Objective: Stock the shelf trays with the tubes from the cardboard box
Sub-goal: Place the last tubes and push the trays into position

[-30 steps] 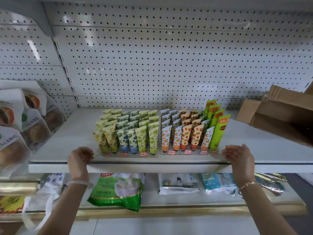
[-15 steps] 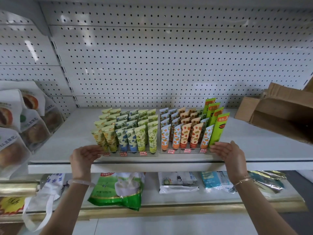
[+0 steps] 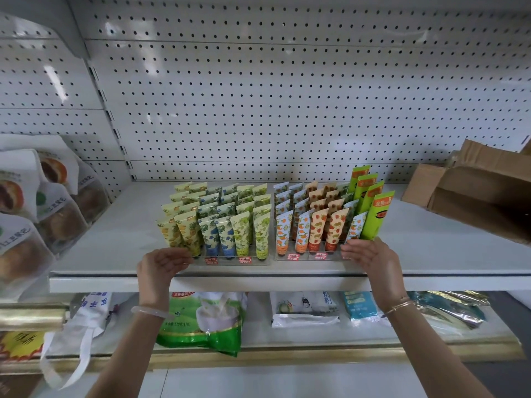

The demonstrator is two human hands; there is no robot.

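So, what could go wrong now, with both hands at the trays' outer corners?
The left tray and right tray sit near the shelf edge; a pull by the left hand or right hand could slide them off. The tall green tubes next to the right hand could topple if bumped.

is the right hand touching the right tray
Touching. The head view shows the right hand with its fingertips laid against the front right corner of the right tray, with no gap between them.

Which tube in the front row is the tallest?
The bright green tube at the right tray's far right end; the rest are shorter, with fruit prints.
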